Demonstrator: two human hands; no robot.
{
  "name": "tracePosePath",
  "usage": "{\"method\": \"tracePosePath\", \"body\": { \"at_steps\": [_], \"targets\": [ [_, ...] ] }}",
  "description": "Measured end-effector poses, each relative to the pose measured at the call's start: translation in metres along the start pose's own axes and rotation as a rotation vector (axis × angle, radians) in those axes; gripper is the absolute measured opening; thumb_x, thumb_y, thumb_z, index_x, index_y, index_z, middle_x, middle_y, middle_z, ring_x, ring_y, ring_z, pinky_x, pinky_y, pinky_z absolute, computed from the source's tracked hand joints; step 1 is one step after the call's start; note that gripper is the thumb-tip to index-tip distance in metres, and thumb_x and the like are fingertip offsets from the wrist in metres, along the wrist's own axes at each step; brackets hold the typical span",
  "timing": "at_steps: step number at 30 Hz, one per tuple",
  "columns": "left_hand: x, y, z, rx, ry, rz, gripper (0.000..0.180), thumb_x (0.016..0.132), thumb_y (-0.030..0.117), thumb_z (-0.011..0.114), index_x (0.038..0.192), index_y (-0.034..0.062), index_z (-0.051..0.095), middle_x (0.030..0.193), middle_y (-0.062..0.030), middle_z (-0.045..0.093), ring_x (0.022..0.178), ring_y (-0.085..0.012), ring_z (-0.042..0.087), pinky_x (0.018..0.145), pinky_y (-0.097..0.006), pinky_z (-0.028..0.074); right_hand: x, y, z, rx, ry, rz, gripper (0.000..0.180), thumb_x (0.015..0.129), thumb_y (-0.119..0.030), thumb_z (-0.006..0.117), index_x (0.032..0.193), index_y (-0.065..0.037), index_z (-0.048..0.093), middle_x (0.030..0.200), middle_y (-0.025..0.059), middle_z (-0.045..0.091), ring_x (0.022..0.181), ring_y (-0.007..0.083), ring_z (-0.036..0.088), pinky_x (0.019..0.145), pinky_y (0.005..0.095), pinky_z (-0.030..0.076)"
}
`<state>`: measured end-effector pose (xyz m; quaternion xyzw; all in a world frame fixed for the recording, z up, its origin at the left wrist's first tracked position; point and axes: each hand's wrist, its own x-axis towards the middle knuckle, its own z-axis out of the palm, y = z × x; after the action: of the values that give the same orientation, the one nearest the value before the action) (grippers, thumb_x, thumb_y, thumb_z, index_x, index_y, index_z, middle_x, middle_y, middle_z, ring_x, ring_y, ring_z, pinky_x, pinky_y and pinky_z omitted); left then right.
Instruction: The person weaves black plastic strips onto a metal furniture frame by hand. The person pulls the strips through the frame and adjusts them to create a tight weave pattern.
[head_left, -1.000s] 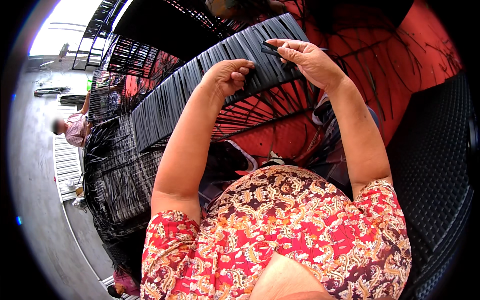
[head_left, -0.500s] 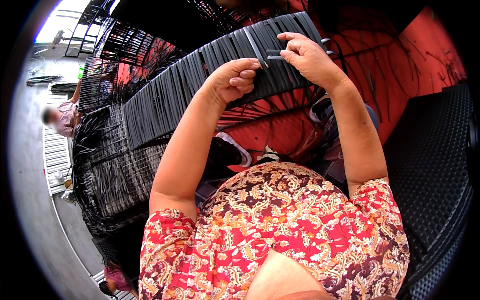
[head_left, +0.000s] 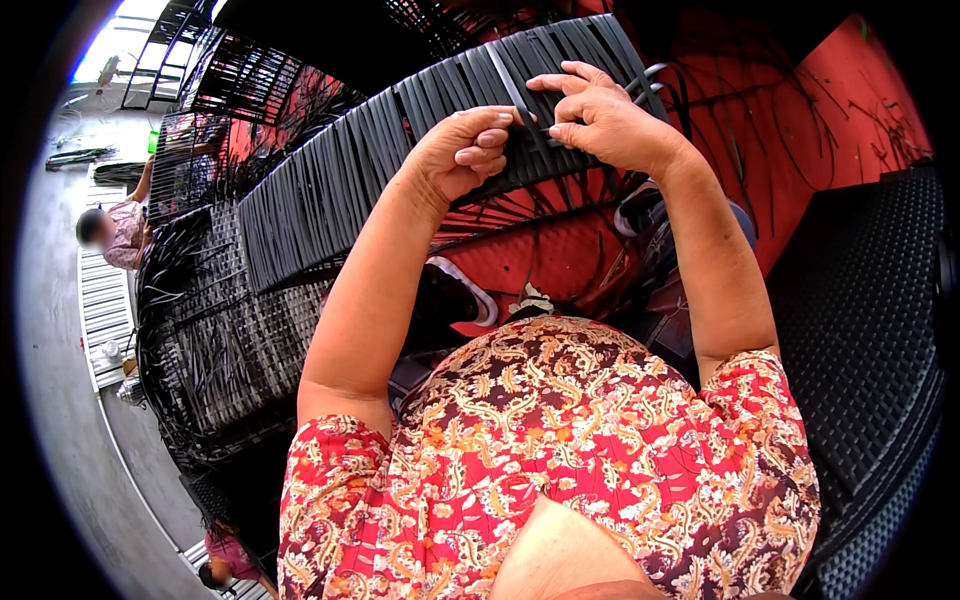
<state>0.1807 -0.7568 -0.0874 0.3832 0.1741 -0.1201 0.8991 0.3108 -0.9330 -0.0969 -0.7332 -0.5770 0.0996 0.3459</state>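
A long panel wrapped crosswise in dark grey flat strips (head_left: 340, 165) lies slantwise in front of me. My left hand (head_left: 462, 152) is closed, with thumb and index finger pinched on a dark grey strip (head_left: 527, 128) at the panel's right part. Close beside it, my right hand (head_left: 610, 122) bends its thumb and fingers round the same strip, its index and middle fingers reaching over the panel; the part of the strip inside the hand is hidden. A paler grey strip (head_left: 507, 75) runs across the panel just beyond the fingertips.
Loose dark strips lie on the red floor covering (head_left: 740, 130) at the right. A half-woven wicker piece (head_left: 240, 340) with hanging ends stands at the left. Black woven panels (head_left: 860, 310) are stacked at the right. Another person (head_left: 122, 235) sits at the far left.
My right hand has come left, nearer my left hand, and the strip end that stuck out of it is now mostly hidden. My left hand has barely moved.
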Motion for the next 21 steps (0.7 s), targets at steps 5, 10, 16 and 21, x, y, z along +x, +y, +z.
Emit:
{"method": "tracePosePath", "body": {
  "at_steps": [5,10,16,21],
  "targets": [
    [0.002,0.010,0.014,0.389,0.161,-0.082,0.023,0.085,0.008,0.052,0.104,-0.0048,0.053,0.056,0.0035,0.046,0.035,-0.0003,0.034,0.033,-0.013,0.026,0.002,0.004,0.007,-0.046,0.011,-0.014,0.018,0.079,-0.025,0.057,0.078,-0.008,0.064,0.131,-0.0003,0.044,0.128,0.0352,0.023,0.104,0.0446,0.020],
    [0.008,0.020,0.026,1.000,0.279,-0.088,0.018,0.078,0.009,0.062,0.092,-0.0022,0.060,0.058,-0.0009,0.052,0.040,-0.0035,0.041,0.033,-0.016,0.026,0.010,0.006,0.011,-0.073,0.028,0.020,0.018,0.080,-0.024,0.058,0.074,-0.007,0.062,0.132,0.0003,0.043,0.129,0.0330,0.023,0.104,0.0435,0.021],
    [0.023,0.032,0.030,1.186,0.234,-0.203,0.013,0.074,0.012,0.065,0.075,0.0014,0.059,0.051,0.0007,0.047,0.034,-0.0039,0.035,0.032,-0.017,0.022,0.012,0.004,0.008,-0.073,0.024,0.042,0.020,0.080,-0.026,0.060,0.072,-0.007,0.061,0.133,0.0007,0.042,0.130,0.0312,0.023,0.105,0.0424,0.020],
    [0.027,0.039,0.019,0.917,0.109,-0.342,0.013,0.074,0.011,0.065,0.076,0.0027,0.056,0.049,0.0023,0.042,0.031,-0.0025,0.030,0.029,-0.016,0.017,0.009,0.000,0.008,-0.064,0.034,0.043,0.021,0.080,-0.026,0.060,0.071,-0.006,0.061,0.133,0.0013,0.042,0.130,0.0299,0.022,0.105,0.0421,0.020]
  ]
}}
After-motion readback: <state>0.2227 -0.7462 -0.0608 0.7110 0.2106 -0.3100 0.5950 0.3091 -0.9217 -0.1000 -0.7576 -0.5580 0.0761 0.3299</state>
